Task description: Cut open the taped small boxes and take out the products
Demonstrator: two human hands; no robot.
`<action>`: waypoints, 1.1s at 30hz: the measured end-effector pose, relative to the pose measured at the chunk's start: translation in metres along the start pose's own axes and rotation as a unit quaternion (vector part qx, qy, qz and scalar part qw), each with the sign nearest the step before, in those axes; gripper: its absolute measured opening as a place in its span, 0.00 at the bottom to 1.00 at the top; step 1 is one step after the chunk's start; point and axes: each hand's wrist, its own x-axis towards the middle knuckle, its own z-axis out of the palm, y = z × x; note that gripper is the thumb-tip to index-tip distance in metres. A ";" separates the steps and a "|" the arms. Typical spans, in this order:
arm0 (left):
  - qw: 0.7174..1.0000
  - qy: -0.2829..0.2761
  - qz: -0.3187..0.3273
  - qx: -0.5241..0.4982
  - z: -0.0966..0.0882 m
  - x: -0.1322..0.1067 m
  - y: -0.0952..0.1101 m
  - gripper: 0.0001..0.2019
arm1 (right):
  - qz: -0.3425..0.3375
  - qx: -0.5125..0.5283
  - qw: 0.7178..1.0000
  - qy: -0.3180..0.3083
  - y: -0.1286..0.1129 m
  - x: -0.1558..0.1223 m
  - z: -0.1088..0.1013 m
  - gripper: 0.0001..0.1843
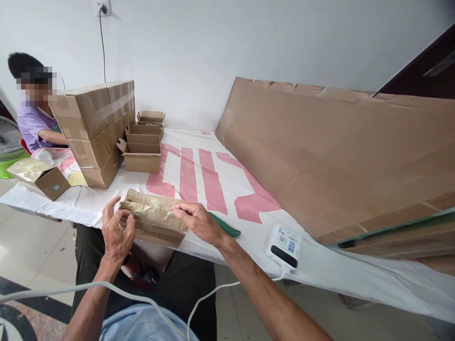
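A small brown cardboard box (158,232) sits at the near edge of the cloth-covered table, with shiny clear tape (152,211) wrinkled across its top. My left hand (119,229) is at the box's left end, thumb and forefinger closed on its upper edge, the other fingers raised. From the right, my right hand (199,221) pinches the top of the box near its right end. Whether the fingertips grip cardboard or only tape is hard to see. Behind my right wrist lies a green curved object (227,226), partly covered.
Taped cartons (95,123) are stacked at left; beside them stand several open small boxes (142,161). Another taped box (42,177) lies near the left corner. A white device (283,246) with a cable lies at right, before a large cardboard sheet (320,156). A person (37,118) sits far left.
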 end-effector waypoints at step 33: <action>0.999 -0.020 0.015 0.021 -0.007 0.000 0.006 0.07 | -0.002 0.001 1.000 0.011 -0.004 -0.005 0.003 0.19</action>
